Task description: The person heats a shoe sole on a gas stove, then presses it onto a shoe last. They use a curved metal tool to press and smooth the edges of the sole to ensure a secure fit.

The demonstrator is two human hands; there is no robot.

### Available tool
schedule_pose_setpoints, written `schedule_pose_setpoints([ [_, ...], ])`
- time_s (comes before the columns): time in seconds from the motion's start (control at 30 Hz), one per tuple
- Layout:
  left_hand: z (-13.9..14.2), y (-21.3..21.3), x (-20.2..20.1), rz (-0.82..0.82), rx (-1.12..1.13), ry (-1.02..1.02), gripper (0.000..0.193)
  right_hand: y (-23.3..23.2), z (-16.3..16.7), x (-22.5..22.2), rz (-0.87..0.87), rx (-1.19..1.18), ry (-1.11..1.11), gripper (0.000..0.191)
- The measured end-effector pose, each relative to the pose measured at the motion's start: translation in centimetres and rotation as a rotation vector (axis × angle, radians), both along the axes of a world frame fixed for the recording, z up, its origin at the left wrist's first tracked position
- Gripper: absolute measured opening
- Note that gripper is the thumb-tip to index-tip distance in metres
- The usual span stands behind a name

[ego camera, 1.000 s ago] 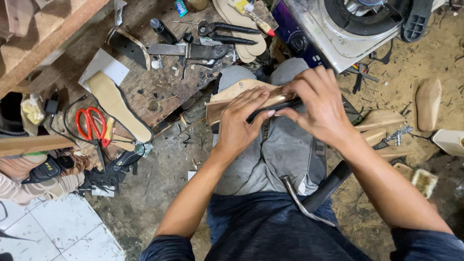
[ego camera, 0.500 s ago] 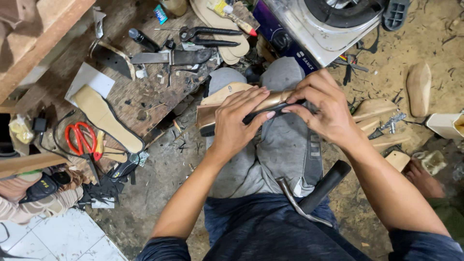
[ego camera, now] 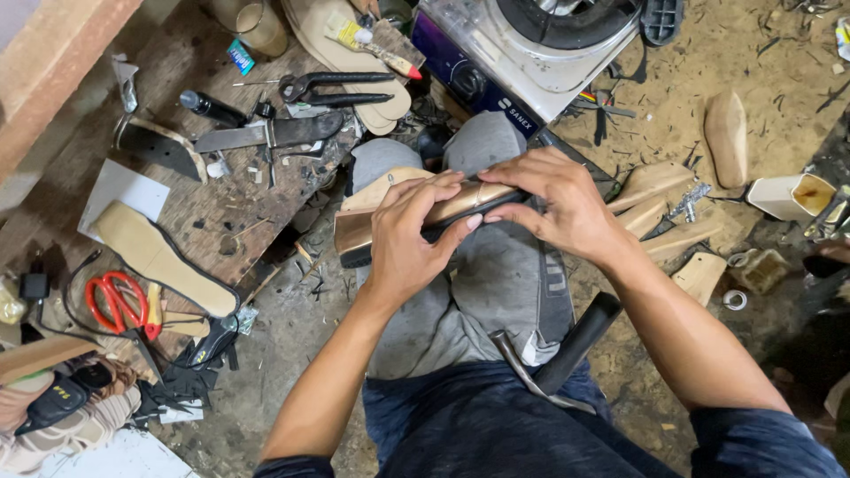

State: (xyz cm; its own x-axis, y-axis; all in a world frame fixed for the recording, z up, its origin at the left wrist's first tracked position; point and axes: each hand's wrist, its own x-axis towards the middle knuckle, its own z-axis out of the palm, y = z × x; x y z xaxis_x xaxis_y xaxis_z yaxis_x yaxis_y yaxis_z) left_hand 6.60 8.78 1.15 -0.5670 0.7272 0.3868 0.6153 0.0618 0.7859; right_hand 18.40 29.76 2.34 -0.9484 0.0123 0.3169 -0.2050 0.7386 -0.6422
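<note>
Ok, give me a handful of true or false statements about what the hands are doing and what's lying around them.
1. Both hands press on a shoe piece resting on the knees. True: the left hand and right hand grip the tan shoe piece.
2. The red scissors are in the right hand. False: the scissors lie on the floor to the left.
3. A hammer rests across the lap. True: the hammer lies on the thigh, untouched.
4. The pliers are on the sandy ground at the right. False: the pliers lie on the wooden board, upper left.
</note>
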Motion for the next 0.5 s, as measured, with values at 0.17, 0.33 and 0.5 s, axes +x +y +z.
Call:
schedule_pose_setpoints([
  [0.17, 0.3, 0.4, 0.2, -0.001, 0.023, 0.000, 0.034, 0.4, -0.7, 0.0, -0.024, 0.009, 0.043, 0.044],
  [0.33, 1.0, 1.3, 0.1, -0.066, -0.130, 0.020, 0.043, 1.2, -1.1, 1.1, -0.040, -0.142, 0.005, 0.047],
  [0.5, 1.0, 2.2, 0.8, -0.119, -0.082, 0.118, 0.041, 1.0, -1.8, 2.3, -0.076, -0.302, 0.012, 0.039],
])
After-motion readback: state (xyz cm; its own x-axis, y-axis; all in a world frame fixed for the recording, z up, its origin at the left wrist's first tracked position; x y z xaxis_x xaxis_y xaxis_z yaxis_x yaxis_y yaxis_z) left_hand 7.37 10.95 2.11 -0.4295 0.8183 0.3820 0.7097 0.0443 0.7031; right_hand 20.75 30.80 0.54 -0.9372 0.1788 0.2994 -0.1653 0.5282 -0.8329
